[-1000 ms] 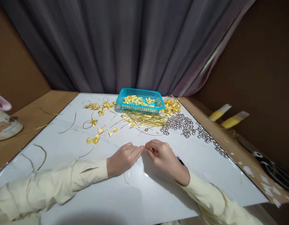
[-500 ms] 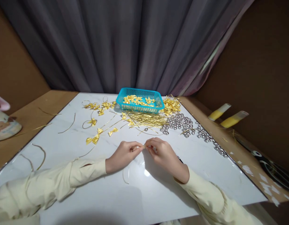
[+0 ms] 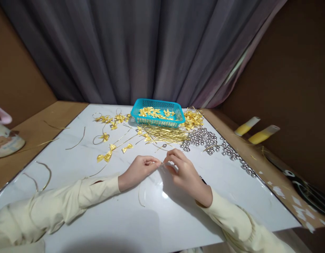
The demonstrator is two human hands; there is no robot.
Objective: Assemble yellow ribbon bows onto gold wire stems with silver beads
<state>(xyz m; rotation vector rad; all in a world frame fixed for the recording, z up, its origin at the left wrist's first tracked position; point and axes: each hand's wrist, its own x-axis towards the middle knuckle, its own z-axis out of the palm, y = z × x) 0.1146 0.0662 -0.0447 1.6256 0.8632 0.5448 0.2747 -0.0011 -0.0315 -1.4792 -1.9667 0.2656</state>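
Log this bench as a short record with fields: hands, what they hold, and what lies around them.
left hand: fingertips pinched at a thin gold cord, whose loop trails beneath it
right hand: fingertips meet the left's, pinching the same spot; grip contents too small to tell
surface: white tabletop
basket: turquoise, holding yellow bows
loose bows: left of centre
gold wires: in front of the basket
silver beads: to the right

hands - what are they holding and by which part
Both hands, left and right, pinch something tiny between their meeting fingertips. A gold cord trails below the left; the exact grip point cannot be told.
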